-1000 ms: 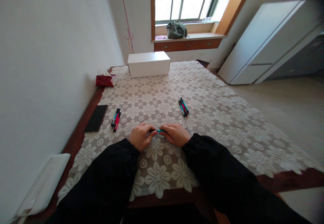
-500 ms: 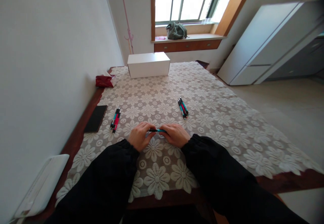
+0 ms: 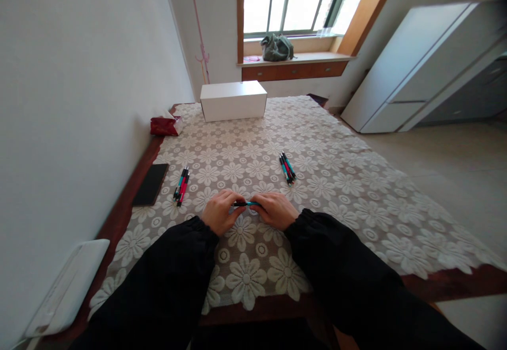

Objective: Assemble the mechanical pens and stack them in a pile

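A teal and black pen (image 3: 247,204) lies level between my two hands, just above the lace tablecloth (image 3: 245,278). My left hand (image 3: 222,211) pinches its black end between thumb and fingers. On the teal end, my right hand (image 3: 275,210) is closed in the same kind of pinch. Left of my hands, teal and red pens (image 3: 181,186) lie side by side on the cloth. Another small group of teal and red pens (image 3: 287,168) rests beyond my right hand. My fingers cover both ends of the held pen.
A black flat pad (image 3: 150,185) lies by the left table edge, with a red packet (image 3: 164,126) behind it. A long white box (image 3: 233,102) stands at the far end. At the near left is a white plastic device (image 3: 69,286) with a cord.
Both hands keep hold of the pen in nearly the same place. The view has shifted very slightly; nothing else has visibly moved.
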A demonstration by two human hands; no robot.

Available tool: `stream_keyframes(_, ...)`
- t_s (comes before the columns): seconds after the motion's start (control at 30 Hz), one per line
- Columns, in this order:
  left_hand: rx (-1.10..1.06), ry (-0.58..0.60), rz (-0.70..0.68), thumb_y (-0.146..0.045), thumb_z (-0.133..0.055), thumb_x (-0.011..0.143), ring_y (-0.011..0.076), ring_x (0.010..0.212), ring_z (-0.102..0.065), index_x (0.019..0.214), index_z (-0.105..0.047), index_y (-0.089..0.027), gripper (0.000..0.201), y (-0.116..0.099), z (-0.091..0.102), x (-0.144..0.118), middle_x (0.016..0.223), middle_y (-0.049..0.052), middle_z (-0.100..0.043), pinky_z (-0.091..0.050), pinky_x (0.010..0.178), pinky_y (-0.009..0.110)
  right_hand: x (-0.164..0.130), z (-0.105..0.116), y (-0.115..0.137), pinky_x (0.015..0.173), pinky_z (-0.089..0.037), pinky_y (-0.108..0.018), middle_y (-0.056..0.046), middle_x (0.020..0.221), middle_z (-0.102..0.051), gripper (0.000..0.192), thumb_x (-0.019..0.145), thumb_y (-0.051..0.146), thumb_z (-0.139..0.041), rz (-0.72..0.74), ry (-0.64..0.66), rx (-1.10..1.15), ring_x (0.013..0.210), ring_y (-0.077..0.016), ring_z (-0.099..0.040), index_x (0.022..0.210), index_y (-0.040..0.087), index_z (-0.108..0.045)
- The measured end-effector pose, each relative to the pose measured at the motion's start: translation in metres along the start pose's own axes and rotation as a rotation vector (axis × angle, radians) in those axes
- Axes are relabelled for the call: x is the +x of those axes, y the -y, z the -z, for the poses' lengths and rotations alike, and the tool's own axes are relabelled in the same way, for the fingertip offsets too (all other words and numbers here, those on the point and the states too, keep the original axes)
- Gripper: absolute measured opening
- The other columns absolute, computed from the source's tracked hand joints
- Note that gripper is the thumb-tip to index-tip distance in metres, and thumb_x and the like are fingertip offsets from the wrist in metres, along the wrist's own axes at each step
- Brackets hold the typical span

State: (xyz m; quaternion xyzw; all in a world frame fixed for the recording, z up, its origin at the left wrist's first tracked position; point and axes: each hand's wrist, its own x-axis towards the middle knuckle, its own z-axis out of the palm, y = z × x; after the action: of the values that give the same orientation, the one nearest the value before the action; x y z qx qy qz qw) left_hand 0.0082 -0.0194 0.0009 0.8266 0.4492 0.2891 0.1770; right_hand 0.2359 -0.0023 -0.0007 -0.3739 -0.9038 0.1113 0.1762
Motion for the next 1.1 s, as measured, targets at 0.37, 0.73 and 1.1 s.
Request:
stream_keyframes(0.37,0.107,0.026,0.051,-0.036,-0.049,0.104,0.0217,0.087,-0.062,0.085,-0.070,-0.022,0.031,-0.0012,0.0010,0.0017,0.089,0.004,-0.071,-0.048,0.079,0.035,0.0000,-0.0014,-0.0003,0.074,-0.042,-0.028,-0.004,0.091,-0.072,0.012,0.102,0.029,-0.056,-0.008,-0.011,0.005,0.086,-0.0209,-0.069,0.099,0.020,-0.064)
stream_keyframes(0.73,0.021,-0.003,0.099,-0.026,-0.058,0.096,0.0228,0.092,-0.064,0.098,-0.064,-0.023,0.008,-0.0004,0.0002,0.0001,0.095,0.004,-0.070,-0.050,0.082,0.036,-0.0003,-0.0026,-0.0014,0.073,-0.042,-0.029,-0.005,0.093,-0.073,0.015,0.103,0.031,-0.054,-0.057,-0.005,0.021,0.086,-0.0206,-0.068,0.101,0.021,-0.065)
stream_keyframes(1.1,0.124,0.031,0.131,-0.031,-0.037,0.106,0.0214,0.078,-0.059,0.073,-0.058,-0.022,0.040,-0.0054,0.0034,0.0025,0.075,0.003,-0.065,-0.042,0.072,0.033,0.0001,-0.0009,-0.0001,0.074,-0.042,-0.028,-0.004,0.090,-0.072,0.014,0.103,0.030,-0.055,-0.014,-0.002,0.017,0.084,-0.0197,-0.067,0.100,0.021,-0.065)
